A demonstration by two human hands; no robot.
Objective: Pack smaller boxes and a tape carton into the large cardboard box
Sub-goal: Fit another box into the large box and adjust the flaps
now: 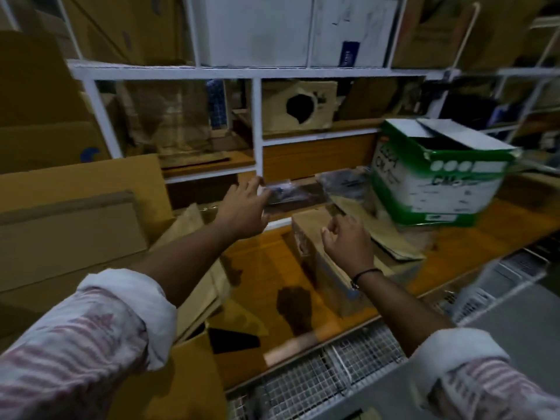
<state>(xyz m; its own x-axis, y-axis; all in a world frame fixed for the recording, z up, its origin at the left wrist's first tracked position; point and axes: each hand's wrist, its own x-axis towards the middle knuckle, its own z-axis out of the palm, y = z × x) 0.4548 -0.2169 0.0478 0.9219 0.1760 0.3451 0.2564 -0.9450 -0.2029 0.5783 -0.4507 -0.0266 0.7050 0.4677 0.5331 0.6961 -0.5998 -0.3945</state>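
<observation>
Packing looks barely begun, with nothing visibly boxed: the left hand (245, 209), fingers spread and empty, reaches shelfward, and the right hand (348, 242) – loosely curled, holding nothing – hangs just over a small box (309, 228) lying on the shelf (263, 268) near the tilted green carton (436, 183).

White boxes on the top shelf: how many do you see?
2. A plain white box sits left of the upright bar; a white box with a blue label sits right of it. More may be hidden above the frame.
</observation>
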